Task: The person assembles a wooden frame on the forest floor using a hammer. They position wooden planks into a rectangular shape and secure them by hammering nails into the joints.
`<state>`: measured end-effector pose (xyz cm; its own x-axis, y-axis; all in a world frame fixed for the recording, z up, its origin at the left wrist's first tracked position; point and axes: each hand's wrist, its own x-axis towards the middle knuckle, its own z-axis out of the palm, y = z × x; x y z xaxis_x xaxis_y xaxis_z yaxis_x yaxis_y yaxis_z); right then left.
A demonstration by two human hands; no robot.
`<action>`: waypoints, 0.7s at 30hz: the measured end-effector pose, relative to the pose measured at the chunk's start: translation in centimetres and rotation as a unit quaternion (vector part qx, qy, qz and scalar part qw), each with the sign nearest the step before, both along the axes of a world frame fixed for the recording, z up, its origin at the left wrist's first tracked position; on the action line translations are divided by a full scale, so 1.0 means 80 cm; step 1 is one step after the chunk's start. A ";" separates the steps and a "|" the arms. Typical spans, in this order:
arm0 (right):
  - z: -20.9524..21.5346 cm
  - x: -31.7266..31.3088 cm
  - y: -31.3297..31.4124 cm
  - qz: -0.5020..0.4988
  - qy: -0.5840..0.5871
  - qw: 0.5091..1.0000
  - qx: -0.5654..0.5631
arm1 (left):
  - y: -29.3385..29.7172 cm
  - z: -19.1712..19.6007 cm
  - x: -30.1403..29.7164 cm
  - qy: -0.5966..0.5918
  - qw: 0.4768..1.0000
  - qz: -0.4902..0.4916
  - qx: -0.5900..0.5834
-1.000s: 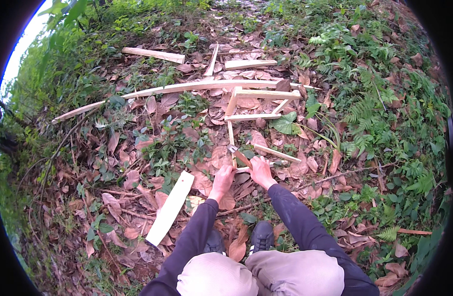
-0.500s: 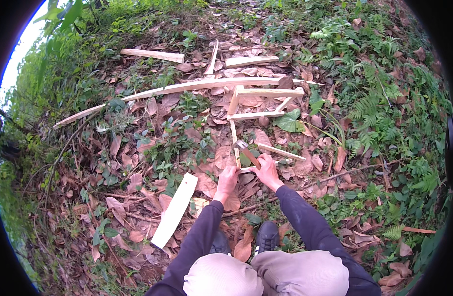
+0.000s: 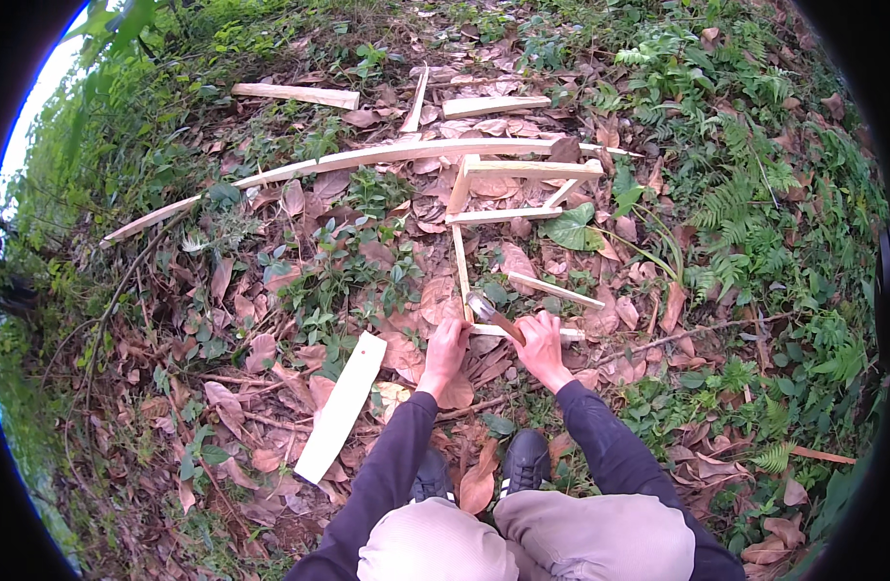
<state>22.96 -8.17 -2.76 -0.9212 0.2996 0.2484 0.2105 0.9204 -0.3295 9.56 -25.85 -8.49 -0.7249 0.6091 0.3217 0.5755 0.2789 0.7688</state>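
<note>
My right hand (image 3: 543,351) is wrapped round the handle of a hammer (image 3: 506,326). The hammer's metal head is down at the corner where a long thin wooden strip (image 3: 460,254) meets a short wooden crosspiece (image 3: 571,335). At that same corner the fingers of my left hand (image 3: 447,351) are pinched on the strip's near end; whether a nail is between them is too small to tell. The strip runs away from me to a frame of pale wood pieces (image 3: 532,169) lying on the leaves. The crosspiece passes partly behind my right hand.
A loose stick (image 3: 557,290) lies right of the strip. To the left is a wide pale board (image 3: 343,407). Beyond the frame stretches a long curved plank (image 3: 368,158), with more wood pieces (image 3: 496,106) behind it. Dry leaves, ferns and plants cover the ground around.
The hammer head has come down and slightly right to the corner. My right hand has moved a little right and nearer, uncovering more of the crosspiece. My left hand stays at the corner.
</note>
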 end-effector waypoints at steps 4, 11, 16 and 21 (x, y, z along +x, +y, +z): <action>-0.014 -0.012 0.008 -0.018 -0.011 1.000 -0.011 | -0.001 0.000 0.000 0.000 1.000 0.002 -0.004; -0.024 -0.009 0.022 -0.024 0.045 0.992 -0.111 | 0.008 -0.001 0.004 -0.007 1.000 -0.003 0.005; 0.013 0.007 -0.008 -0.053 -0.005 0.980 -0.194 | -0.007 -0.009 -0.002 -0.003 1.000 -0.001 -0.008; 0.024 0.019 -0.005 -0.007 0.055 0.991 -0.120 | 0.005 0.004 0.002 -0.009 1.000 0.007 0.016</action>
<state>24.51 -8.59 -0.80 -0.8876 0.3755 0.2666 0.1740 0.8094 -0.5610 9.74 -25.43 -8.14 -0.7384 0.5892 0.3279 0.5582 0.2613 0.7875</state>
